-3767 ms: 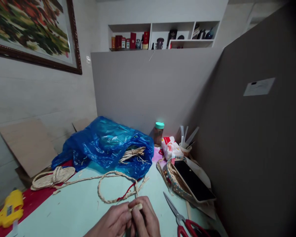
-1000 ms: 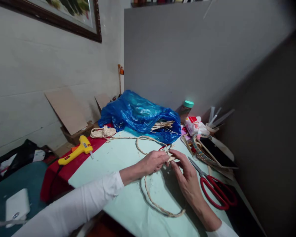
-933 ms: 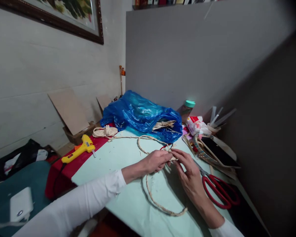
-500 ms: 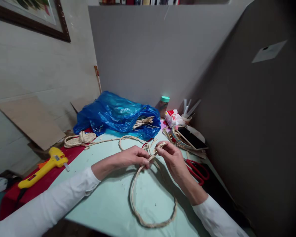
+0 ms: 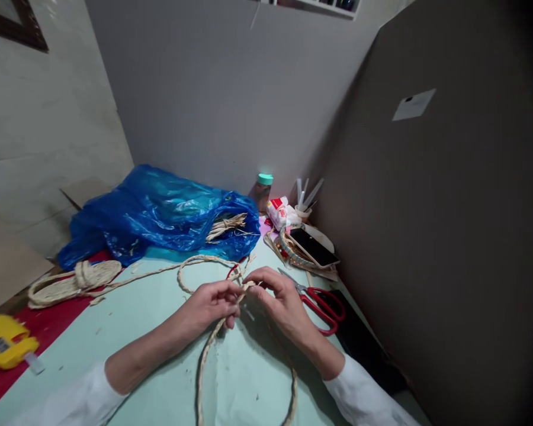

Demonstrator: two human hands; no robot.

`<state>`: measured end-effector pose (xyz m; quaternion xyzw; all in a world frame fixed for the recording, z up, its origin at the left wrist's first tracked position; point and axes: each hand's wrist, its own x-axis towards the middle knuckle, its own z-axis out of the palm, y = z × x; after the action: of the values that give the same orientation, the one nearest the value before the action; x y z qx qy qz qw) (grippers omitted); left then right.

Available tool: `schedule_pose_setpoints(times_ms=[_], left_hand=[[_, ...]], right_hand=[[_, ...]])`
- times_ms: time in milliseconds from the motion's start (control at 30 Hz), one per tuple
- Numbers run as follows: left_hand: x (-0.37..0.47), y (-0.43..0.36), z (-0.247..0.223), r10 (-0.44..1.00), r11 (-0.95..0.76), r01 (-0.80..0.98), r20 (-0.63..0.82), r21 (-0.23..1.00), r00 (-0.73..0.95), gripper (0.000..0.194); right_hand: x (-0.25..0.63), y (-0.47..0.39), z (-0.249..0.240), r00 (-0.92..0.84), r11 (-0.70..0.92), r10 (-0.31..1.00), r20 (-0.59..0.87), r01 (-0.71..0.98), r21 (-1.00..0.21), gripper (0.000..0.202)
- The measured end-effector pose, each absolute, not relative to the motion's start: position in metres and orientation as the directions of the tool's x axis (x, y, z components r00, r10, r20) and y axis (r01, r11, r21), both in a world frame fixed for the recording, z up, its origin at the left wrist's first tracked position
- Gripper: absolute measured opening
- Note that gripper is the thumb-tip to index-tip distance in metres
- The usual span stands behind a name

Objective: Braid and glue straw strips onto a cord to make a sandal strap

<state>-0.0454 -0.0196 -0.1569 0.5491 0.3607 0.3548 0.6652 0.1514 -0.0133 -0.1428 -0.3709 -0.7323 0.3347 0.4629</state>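
A pale braided straw rope [image 5: 203, 361] forms a large loop that hangs toward me over the light green tabletop. My left hand [image 5: 215, 300] pinches the rope near where the loop crosses itself. Close beside it, my right hand [image 5: 278, 299] has its thumb and fingers closed on the same braid at the crossing. Behind the hands the rope makes a smaller loop and runs left to a wound, tied bundle of braid [image 5: 82, 279]. A bit of red tie shows at the crossing, partly hidden by fingers.
A blue plastic bag [image 5: 160, 213] with straw strands lies at the back. Red-handled scissors [image 5: 324, 307] rest right of my hand, below a phone [image 5: 313, 247]. A yellow glue gun [image 5: 4, 346] sits at left. A green-lidded jar [image 5: 263, 189] stands near the grey partition.
My view has turned to the right, so things appear shifted left. My right hand has come down closer to my left, and the scissors' blades now show. Both hands still hold the rope.
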Motion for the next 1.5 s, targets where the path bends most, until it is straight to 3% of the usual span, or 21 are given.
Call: schedule_pose_setpoints(times_ms=[233,500,767,967,1167,1333,1500], left_hand=[[-0.039,-0.030,-0.163,0.866,0.280,-0.183,-0.166,0.942,0.471,0.024],[-0.034,-0.039,-0.167,0.940,0.043,0.074,-0.065,0.996,0.334,0.026],[-0.028,-0.047,-0.162,0.912,0.088,0.080,-0.112,0.993,0.394,0.022],[-0.026,-0.045,-0.158,0.904,0.070,0.157,-0.129,0.985,0.407,0.019],[-0.027,-0.043,-0.161,0.901,0.038,0.212,-0.125,0.977,0.415,0.017],[-0.027,-0.044,-0.160,0.919,-0.025,0.259,-0.080,0.966,0.387,0.019],[-0.028,-0.039,-0.158,0.947,-0.231,0.400,0.110,0.887,0.302,0.021]], right_hand=[[0.139,-0.027,-0.145,-0.307,0.587,0.804,0.509,0.273,-0.762,0.019],[0.138,-0.032,-0.151,-0.131,0.488,0.872,0.471,0.272,-0.829,0.012],[0.132,-0.038,-0.155,-0.235,0.515,0.853,0.465,0.238,-0.824,0.010],[0.141,-0.031,-0.163,-0.106,0.360,0.933,0.344,0.275,-0.892,0.016],[0.146,-0.027,-0.165,-0.076,0.350,0.935,0.346,0.341,-0.873,0.017],[0.147,-0.025,-0.162,-0.079,0.363,0.930,0.360,0.364,-0.858,0.018],[0.146,-0.025,-0.161,-0.077,0.394,0.914,0.399,0.411,-0.822,0.023]])
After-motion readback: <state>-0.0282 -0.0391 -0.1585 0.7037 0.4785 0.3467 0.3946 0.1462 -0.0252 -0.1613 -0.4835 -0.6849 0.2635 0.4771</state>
